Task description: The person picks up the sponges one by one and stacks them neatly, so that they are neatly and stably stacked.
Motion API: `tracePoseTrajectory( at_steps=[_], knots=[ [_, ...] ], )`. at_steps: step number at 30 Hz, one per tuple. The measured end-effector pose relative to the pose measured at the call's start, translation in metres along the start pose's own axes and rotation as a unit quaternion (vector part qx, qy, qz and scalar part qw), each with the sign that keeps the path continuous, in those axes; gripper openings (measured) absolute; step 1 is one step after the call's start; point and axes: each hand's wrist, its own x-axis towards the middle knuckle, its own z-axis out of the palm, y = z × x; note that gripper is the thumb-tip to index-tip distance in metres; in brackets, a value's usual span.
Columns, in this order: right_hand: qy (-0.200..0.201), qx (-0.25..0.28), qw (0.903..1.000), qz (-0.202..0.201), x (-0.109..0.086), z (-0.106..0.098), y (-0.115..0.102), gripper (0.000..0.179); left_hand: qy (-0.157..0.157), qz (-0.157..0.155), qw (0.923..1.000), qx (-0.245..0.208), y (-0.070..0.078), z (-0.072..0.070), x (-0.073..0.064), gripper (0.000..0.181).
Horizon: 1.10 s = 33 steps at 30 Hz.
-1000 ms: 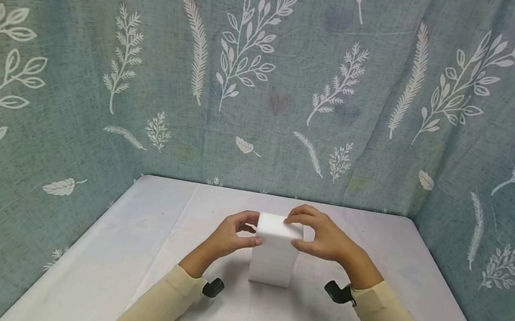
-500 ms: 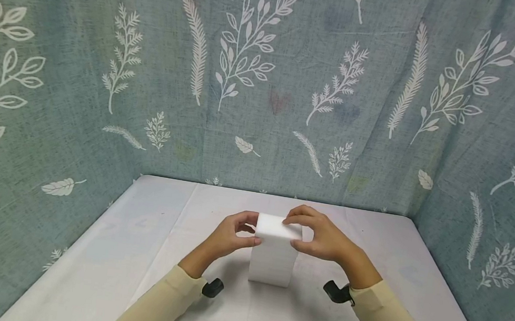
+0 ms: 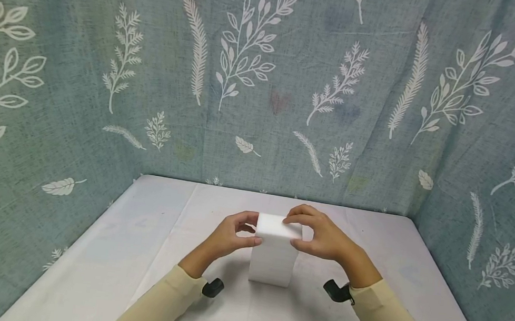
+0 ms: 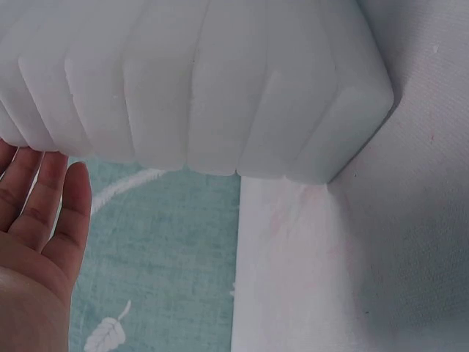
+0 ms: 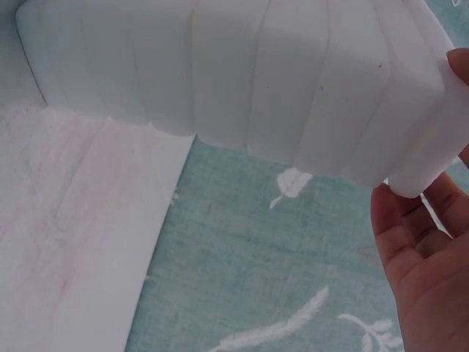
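A tall stack of white sponges (image 3: 273, 260) stands upright on the white-covered table, with several rounded blocks piled flat. At its upper left, my left hand (image 3: 228, 235) holds the top part, thumb on the near corner and fingers toward the far side. My right hand (image 3: 322, 235) grips the top sponge (image 3: 274, 225) from the right, thumb on the near corner and a fingertip on its upper face. In the left wrist view, the left fingers (image 4: 71, 213) lie against the upper blocks. The right wrist view has the right fingers (image 5: 392, 227) at the uppermost sponge.
A white cloth (image 3: 142, 253) covers the table. Grey-green curtains (image 3: 257, 76) with white leaf prints enclose the back and both sides. A small black wrist device (image 3: 213, 287) sits at the left cuff and another black device (image 3: 338, 292) at the right cuff.
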Motion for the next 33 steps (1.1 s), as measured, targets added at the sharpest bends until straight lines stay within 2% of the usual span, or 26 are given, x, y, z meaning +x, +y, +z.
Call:
tracePoseTrajectory(
  at_steps=[6,23,27,33],
  knots=[
    [-0.005,-0.003,0.9999,0.009,-0.001,0.001,0.0,0.038,0.011,-0.006,0.9999,0.004,-0.031,0.001,0.004,0.054],
    [-0.014,-0.001,0.9998,0.014,-0.003,0.0,0.001,0.044,0.013,-0.002,0.9999,0.004,-0.031,0.0,0.002,0.057],
    [-0.007,0.011,0.9998,0.012,-0.008,0.002,0.004,0.051,0.014,-0.001,0.9999,0.005,-0.031,0.0,0.001,0.058],
    [0.009,0.015,0.9993,0.034,-0.024,0.0,0.009,0.057,0.007,0.0,0.9996,0.026,-0.034,-0.002,-0.003,0.057]
  ],
)
